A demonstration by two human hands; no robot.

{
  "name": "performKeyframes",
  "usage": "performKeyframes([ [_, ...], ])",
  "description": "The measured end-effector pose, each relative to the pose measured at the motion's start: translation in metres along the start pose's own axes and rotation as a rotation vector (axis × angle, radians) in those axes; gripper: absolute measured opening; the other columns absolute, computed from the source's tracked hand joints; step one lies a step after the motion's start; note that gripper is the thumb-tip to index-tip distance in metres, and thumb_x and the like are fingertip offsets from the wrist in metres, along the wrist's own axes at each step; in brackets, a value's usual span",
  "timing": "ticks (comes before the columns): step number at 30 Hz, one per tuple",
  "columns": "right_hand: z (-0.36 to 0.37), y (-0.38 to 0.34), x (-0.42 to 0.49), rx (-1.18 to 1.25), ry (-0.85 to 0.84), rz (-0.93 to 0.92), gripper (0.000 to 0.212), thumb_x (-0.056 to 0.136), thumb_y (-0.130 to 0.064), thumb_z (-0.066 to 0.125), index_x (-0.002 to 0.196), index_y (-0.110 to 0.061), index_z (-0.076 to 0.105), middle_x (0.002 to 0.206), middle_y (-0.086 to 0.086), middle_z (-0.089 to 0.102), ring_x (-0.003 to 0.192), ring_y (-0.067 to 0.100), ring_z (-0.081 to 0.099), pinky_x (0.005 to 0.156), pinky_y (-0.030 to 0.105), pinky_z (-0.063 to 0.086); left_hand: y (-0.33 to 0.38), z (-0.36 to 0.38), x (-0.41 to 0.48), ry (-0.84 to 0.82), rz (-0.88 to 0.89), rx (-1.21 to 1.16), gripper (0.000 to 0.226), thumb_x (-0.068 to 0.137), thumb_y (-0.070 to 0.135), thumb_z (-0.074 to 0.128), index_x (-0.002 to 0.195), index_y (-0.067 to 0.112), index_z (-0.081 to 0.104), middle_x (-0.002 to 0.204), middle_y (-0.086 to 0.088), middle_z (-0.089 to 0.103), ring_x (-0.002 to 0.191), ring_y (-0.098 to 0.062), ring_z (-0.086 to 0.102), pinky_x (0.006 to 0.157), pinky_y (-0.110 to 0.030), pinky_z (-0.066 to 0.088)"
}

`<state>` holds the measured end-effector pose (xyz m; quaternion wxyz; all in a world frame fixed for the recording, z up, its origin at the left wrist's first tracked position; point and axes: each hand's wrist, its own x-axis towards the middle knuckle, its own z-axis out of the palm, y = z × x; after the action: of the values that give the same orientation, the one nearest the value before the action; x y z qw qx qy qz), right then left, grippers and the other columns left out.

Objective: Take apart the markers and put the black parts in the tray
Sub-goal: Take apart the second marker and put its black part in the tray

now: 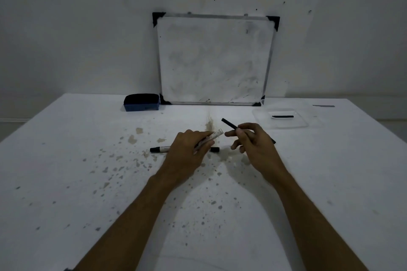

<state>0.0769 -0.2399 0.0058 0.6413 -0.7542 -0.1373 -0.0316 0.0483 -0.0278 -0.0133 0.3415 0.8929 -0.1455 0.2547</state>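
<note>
My left hand [189, 152] grips a clear, empty marker barrel [214, 135], its open end pointing up and right. My right hand [253, 141] pinches a long black ink rod [229, 123] that slants up to the left, free of the barrel; its lower tip shows past my palm. A whole marker [159, 149] with a black cap lies on the table under my left hand, and its far black end [214, 149] shows to the right of my fingers. A clear tray [259, 117] at the back right holds one black rod [282, 116].
A whiteboard [214, 59] leans on the wall at the table's back edge. A blue eraser [142, 102] sits to its left. The white table [88, 182] is spotted with stains. A small grey strip [323, 106] lies at the far right.
</note>
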Motion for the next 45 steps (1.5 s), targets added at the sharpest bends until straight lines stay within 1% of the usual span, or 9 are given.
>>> performKeyframes([
  [6,-0.003,0.002,0.002,-0.101,0.091,-0.012,0.018,0.099,-0.028,0.066,0.11,-0.015,0.072,0.082,-0.005,0.071,0.065,-0.004,0.063,0.06,0.011,0.05,-0.016,0.005,0.002,0.03,0.001,0.061,0.034,0.101,0.038,0.058,0.128,0.021,0.07,0.093,0.003,0.072,0.085,-0.017,0.055,0.081,-0.041,0.044],
  [11,-0.004,0.004,0.003,-0.12,0.099,-0.002,0.017,0.099,-0.027,0.066,0.11,-0.016,0.073,0.077,-0.004,0.069,0.06,-0.003,0.061,0.057,0.011,0.048,-0.02,0.007,0.003,0.077,-0.018,0.083,0.037,0.1,0.04,0.057,0.126,0.019,0.072,0.094,0.002,0.074,0.087,-0.017,0.056,0.081,-0.041,0.042],
  [16,-0.006,0.004,0.003,-0.151,0.049,0.013,0.013,0.1,-0.028,0.065,0.109,-0.026,0.073,0.081,-0.008,0.069,0.061,0.002,0.062,0.056,0.014,0.048,-0.023,0.004,0.004,0.049,0.032,0.105,0.034,0.1,0.041,0.059,0.128,0.025,0.071,0.099,0.006,0.074,0.09,-0.015,0.053,0.079,-0.036,0.036],
  [20,-0.001,0.006,-0.001,-0.211,-0.068,-0.033,0.028,0.104,-0.025,0.057,0.128,-0.029,0.07,0.094,-0.014,0.065,0.072,-0.005,0.064,0.062,0.012,0.049,-0.018,0.007,0.003,-0.031,0.117,0.175,0.033,0.101,0.038,0.058,0.129,0.026,0.07,0.095,0.006,0.072,0.085,-0.011,0.05,0.076,-0.033,0.034],
  [25,0.014,0.008,0.001,-0.112,0.086,-0.052,0.021,0.095,-0.028,0.072,0.115,-0.024,0.076,0.104,-0.009,0.077,0.088,0.001,0.071,0.078,0.018,0.054,-0.015,0.008,0.002,-0.069,0.087,0.137,0.039,0.103,0.042,0.052,0.133,0.023,0.067,0.096,0.004,0.073,0.081,-0.009,0.05,0.078,-0.036,0.044],
  [31,0.02,0.015,-0.003,-0.377,-0.037,-0.09,0.035,0.106,-0.039,0.05,0.136,-0.03,0.065,0.118,-0.009,0.063,0.104,0.003,0.061,0.09,0.016,0.048,-0.02,0.001,0.002,-0.047,0.043,0.208,0.039,0.104,0.041,0.052,0.132,0.021,0.068,0.094,0.003,0.073,0.083,-0.016,0.056,0.078,-0.04,0.046],
  [37,0.029,0.031,-0.004,-0.683,-0.139,-0.208,0.031,0.097,-0.035,0.066,0.126,-0.024,0.072,0.108,-0.008,0.057,0.084,0.0,0.051,0.079,0.012,0.042,-0.021,-0.002,0.002,-0.006,-0.032,0.082,0.043,0.103,0.043,0.052,0.131,0.016,0.069,0.084,-0.001,0.071,0.071,-0.018,0.063,0.065,-0.041,0.055],
  [40,0.025,0.026,-0.001,-0.574,-0.058,-0.16,0.023,0.098,-0.032,0.067,0.118,-0.024,0.075,0.109,-0.012,0.068,0.087,0.001,0.06,0.08,0.008,0.046,-0.018,-0.001,0.002,0.016,-0.06,-0.01,0.04,0.101,0.041,0.058,0.127,0.015,0.073,0.083,-0.001,0.074,0.067,-0.016,0.065,0.064,-0.041,0.057],
  [45,0.004,0.014,0.004,-0.037,0.029,0.055,0.027,0.101,-0.023,0.063,0.126,-0.023,0.073,0.109,-0.008,0.078,0.078,-0.003,0.069,0.071,0.015,0.052,-0.011,-0.003,0.001,-0.027,-0.13,-0.145,0.037,0.096,0.035,0.07,0.13,0.021,0.071,0.108,0.01,0.076,0.084,0.01,0.065,0.072,-0.005,0.05],
])
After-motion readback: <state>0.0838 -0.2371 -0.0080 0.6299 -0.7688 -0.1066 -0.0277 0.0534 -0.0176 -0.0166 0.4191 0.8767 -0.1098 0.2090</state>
